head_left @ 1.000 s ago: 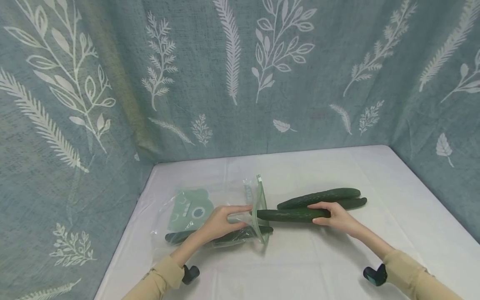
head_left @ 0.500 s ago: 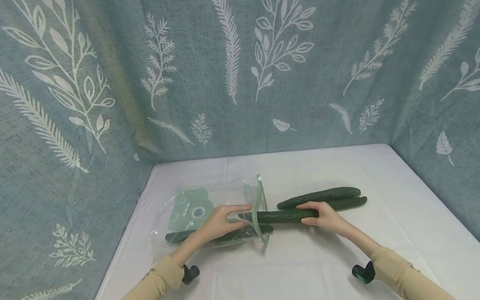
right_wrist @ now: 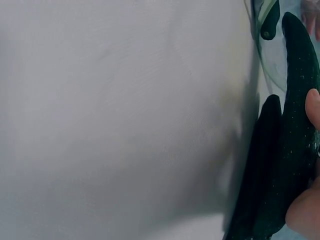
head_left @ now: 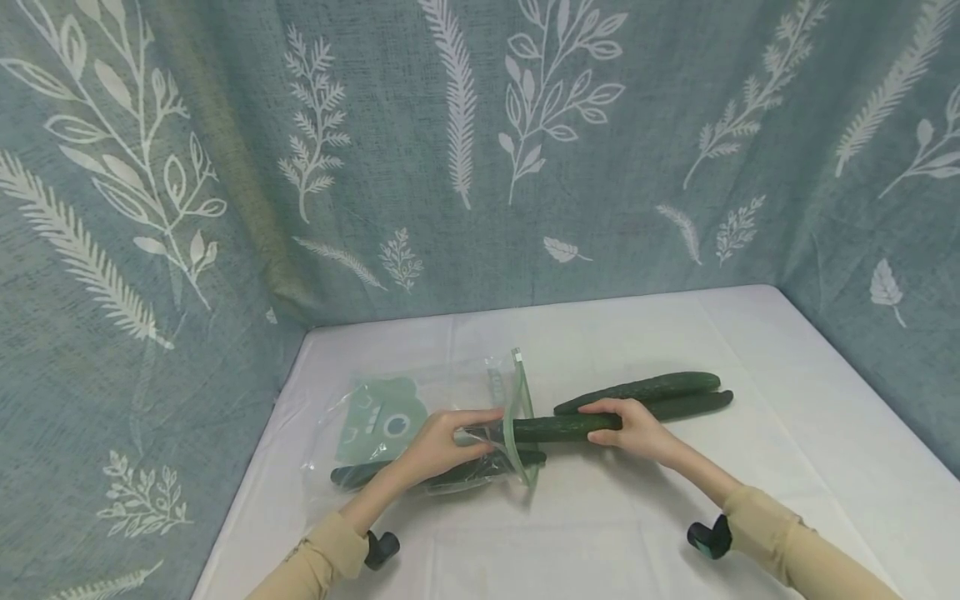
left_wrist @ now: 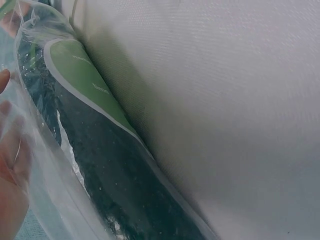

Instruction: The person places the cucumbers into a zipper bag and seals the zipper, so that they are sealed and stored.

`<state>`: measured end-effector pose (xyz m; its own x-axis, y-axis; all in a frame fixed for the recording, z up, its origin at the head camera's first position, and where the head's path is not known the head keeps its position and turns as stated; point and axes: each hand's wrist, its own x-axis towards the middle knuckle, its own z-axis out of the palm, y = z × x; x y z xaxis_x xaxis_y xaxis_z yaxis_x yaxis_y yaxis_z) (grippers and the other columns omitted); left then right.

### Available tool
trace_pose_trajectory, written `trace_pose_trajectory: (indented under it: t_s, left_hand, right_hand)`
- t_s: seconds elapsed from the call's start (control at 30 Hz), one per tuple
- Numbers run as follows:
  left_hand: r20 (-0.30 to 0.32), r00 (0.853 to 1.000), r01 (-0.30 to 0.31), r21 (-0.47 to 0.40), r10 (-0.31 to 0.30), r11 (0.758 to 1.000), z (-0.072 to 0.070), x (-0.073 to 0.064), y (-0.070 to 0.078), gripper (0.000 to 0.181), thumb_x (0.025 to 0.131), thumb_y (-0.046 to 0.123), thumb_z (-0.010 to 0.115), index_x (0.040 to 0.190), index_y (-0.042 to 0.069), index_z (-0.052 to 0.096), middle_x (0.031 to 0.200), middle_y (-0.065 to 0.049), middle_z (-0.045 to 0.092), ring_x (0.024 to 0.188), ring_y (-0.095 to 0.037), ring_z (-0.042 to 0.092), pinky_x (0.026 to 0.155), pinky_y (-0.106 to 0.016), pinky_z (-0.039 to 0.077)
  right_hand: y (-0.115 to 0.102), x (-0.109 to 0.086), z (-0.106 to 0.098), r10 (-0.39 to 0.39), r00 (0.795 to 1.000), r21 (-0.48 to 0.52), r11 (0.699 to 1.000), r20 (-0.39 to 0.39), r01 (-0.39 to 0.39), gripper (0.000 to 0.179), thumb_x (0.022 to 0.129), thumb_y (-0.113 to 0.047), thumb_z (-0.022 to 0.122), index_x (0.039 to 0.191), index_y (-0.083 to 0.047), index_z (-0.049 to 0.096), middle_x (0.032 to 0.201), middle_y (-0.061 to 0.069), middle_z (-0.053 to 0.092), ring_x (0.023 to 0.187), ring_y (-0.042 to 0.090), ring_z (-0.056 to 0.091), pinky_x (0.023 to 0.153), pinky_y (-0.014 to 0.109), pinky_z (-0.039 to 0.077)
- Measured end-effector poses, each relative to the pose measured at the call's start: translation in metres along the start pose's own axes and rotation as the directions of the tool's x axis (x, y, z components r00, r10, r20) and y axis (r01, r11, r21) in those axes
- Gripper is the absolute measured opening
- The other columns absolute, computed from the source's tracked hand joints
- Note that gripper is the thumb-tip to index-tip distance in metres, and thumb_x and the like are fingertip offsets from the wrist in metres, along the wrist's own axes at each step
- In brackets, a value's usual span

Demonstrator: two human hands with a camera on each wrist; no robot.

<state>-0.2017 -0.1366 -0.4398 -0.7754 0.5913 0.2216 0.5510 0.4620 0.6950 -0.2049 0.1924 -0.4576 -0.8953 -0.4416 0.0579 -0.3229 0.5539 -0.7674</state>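
A clear zip bag [head_left: 450, 379] with a green one-eyed cartoon print lies on the left, its green-edged mouth facing right. Inside it is one cucumber [left_wrist: 115, 175], its tip poking out of the mouth. My left hand [head_left: 441, 442] is at the mouth, thumb and index finger straight and spread, touching the film and keeping it apart; its other fingers are hidden. My right hand [head_left: 633, 431] grips a second cucumber [head_left: 562, 429] between thumb and fingers, its front end inside the bag's mouth, pointing between my left thumb and index finger.
Two more cucumbers [head_left: 660, 387] lie side by side behind my right hand. A white cloth covers the table [head_left: 570, 542]. Blue-green leaf-patterned curtain [head_left: 480, 167] encloses the back and both sides.
My right hand has moved left, sliding the cucumber farther through the bag's mouth. My left hand and the bag have stayed in place.
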Motion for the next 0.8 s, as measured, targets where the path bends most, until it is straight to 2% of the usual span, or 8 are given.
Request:
trace_pose_trajectory:
  t_s: [0.17, 0.47, 0.8]
  left_hand:
    - [-0.008, 1.000, -0.012, 0.010, 0.012, 1.000, 0.000, 0.000, 0.000, 0.044, 0.082, 0.015, 0.071, 0.126, 0.013, 0.062, 0.128, -0.002, 0.063, 0.113, -0.021, 0.063, 0.098, -0.038, 0.051]
    - [-0.017, 1.000, 0.008, 0.045, -0.007, 0.999, 0.001, 0.001, 0.000, 0.045, 0.081, 0.018, 0.073, 0.125, 0.016, 0.063, 0.126, 0.000, 0.064, 0.116, -0.022, 0.061, 0.098, -0.038, 0.051]
    - [-0.013, 1.000, 0.000, 0.040, 0.001, 0.999, 0.001, 0.000, 0.000, 0.045, 0.082, 0.016, 0.073, 0.125, 0.015, 0.063, 0.127, -0.001, 0.063, 0.117, -0.023, 0.061, 0.098, -0.039, 0.051]
  right_hand:
    - [-0.004, 0.003, 0.003, -0.010, 1.000, -0.011, 1.000, -0.011, 0.010, 0.042, 0.083, -0.013, 0.071, 0.121, 0.001, 0.061, 0.121, 0.021, 0.064, 0.117, 0.042, 0.056, 0.097, 0.056, 0.046]
    - [-0.016, 0.008, 0.015, -0.043, 0.999, -0.022, 0.999, -0.010, 0.042, 0.041, 0.082, -0.014, 0.072, 0.119, 0.001, 0.062, 0.118, 0.020, 0.066, 0.112, 0.040, 0.059, 0.094, 0.053, 0.050]
    - [-0.029, 0.019, 0.034, -0.025, 0.999, -0.052, 0.998, -0.043, 0.023, 0.041, 0.079, -0.015, 0.074, 0.118, -0.003, 0.065, 0.116, 0.017, 0.068, 0.110, 0.036, 0.062, 0.093, 0.052, 0.050]
